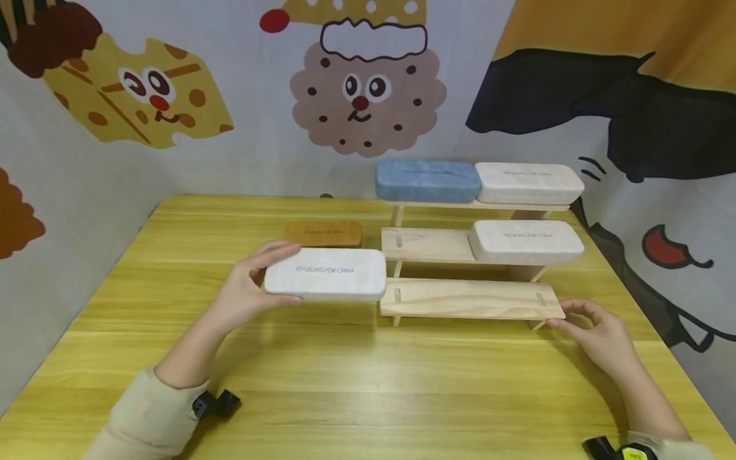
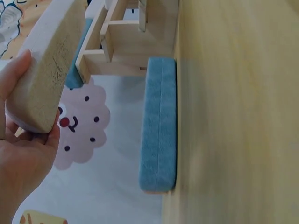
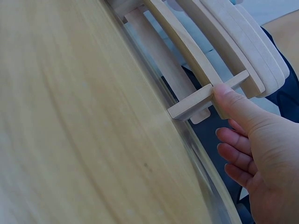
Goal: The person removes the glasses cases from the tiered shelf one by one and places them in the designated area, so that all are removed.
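White, oblong, round-cornered case [image 1: 325,275], aloft over the yellow-green wood-grain counter [image 1: 356,396], just left of the pale, three-tier wooden stand [image 1: 471,300]. Held by its left end in the left grip [image 1: 241,289], with fingers over the far edge and thumb along the near one; extends rightward well past the fingertips. Runs lengthwise from left to right in the head view, nearly level, with its free end toward the lowest tier. Cannot tell if touching there. Bears dark lettering [image 1: 325,271] on the upper face, upright to the wearer. Pinched at the lowest tier's right end, between thumb and fingers of the right grip [image 1: 600,335]: the stand. Along the top tier, end to end, a blue oblong case [image 1: 427,181] and a white case [image 1: 529,184]; on the middle tier's right half, another white case [image 1: 526,243]. Behind the held case, on the counter, an ochre case [image 1: 323,234].
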The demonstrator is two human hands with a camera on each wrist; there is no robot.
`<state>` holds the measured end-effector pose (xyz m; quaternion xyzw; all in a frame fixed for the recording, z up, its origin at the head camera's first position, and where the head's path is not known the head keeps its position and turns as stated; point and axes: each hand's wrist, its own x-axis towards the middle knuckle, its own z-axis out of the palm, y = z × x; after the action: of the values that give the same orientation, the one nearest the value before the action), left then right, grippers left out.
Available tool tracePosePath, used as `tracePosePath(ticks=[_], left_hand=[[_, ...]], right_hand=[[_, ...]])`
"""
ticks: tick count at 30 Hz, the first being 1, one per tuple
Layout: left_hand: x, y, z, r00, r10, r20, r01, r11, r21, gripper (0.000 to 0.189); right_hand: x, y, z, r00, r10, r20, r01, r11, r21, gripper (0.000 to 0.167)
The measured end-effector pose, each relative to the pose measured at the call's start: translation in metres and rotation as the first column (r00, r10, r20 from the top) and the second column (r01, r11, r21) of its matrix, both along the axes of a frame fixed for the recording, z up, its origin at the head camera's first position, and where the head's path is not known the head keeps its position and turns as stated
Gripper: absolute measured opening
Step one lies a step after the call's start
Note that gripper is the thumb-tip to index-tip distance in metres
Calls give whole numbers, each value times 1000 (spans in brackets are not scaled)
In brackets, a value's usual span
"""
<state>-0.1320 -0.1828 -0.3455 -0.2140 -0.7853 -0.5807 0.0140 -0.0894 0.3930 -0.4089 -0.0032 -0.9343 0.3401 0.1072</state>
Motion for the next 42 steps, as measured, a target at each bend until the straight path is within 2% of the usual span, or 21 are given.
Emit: tracePosePath(ticks=[6,15,25,42], left_hand=[[0,-9,-5,1000,-3,-4,2,999,-35,78],[3,-17,-14,1000,-5,5,6,994,-113,77],[7,-27,-24,999,6,44,-1,991,-132,77],[7,-28,-44,994,31,105,-8,977,-211,80]], right_hand=[[-1,2,0,1000,22,-15,-22,1000,0,39],[-1,0,1,1000,11,-16,-11,1000,12,39],[0,-1,2,1000,8,-7,-8,1000,15,40],[-1,0,2,1000,7,0,-7,1000,4,41]])
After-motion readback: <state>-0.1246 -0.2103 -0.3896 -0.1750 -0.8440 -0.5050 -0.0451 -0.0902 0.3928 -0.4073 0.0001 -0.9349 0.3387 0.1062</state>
